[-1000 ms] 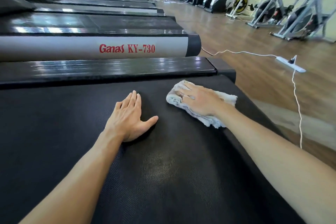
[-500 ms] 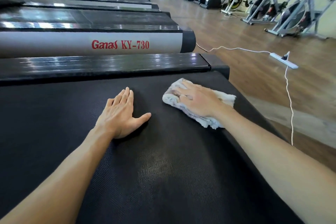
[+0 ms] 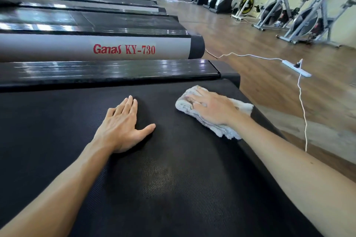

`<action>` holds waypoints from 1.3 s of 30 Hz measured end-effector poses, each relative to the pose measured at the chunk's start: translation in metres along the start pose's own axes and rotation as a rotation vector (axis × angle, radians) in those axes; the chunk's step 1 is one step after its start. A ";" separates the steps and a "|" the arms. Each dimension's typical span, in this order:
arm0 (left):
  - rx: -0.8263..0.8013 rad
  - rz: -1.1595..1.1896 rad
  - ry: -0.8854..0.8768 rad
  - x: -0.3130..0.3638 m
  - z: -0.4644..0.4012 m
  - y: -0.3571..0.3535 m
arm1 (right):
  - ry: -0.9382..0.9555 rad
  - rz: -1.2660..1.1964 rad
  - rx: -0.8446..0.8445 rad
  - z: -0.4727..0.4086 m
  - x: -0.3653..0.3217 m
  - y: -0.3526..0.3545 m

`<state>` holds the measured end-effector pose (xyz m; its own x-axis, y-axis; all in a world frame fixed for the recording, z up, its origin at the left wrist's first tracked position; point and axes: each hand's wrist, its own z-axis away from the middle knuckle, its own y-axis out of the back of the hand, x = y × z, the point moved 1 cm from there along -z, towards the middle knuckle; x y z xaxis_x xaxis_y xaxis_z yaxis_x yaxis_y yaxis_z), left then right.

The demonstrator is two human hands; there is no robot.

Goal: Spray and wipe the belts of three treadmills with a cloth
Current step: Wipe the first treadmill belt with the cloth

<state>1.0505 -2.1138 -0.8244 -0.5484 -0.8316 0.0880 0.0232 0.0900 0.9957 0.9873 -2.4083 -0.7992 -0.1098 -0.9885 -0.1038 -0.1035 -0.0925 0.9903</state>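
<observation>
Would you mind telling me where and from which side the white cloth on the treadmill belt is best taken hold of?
Probably the bunched near end of the cloth, coming from above on the person's side. The folds there stand thick off the belt and stick out past the right hand, which presses flat on the middle. The far edge lies thin and close to the side rail. The left hand rests flat on the belt.
</observation>
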 end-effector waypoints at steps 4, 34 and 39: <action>0.001 0.000 -0.007 0.000 -0.001 -0.002 | -0.146 -0.008 -0.018 -0.051 -0.025 -0.005; 0.003 0.161 -0.150 0.090 -0.024 0.001 | -0.149 -0.021 -0.014 -0.035 0.024 0.007; 0.010 0.065 -0.138 0.086 -0.029 -0.011 | 0.092 -0.043 -0.022 0.016 0.020 0.015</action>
<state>1.0273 -2.2025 -0.8265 -0.6559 -0.7405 0.1461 0.0542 0.1469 0.9877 0.9677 -2.4279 -0.7882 -0.0146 -0.9902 -0.1388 -0.0845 -0.1371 0.9869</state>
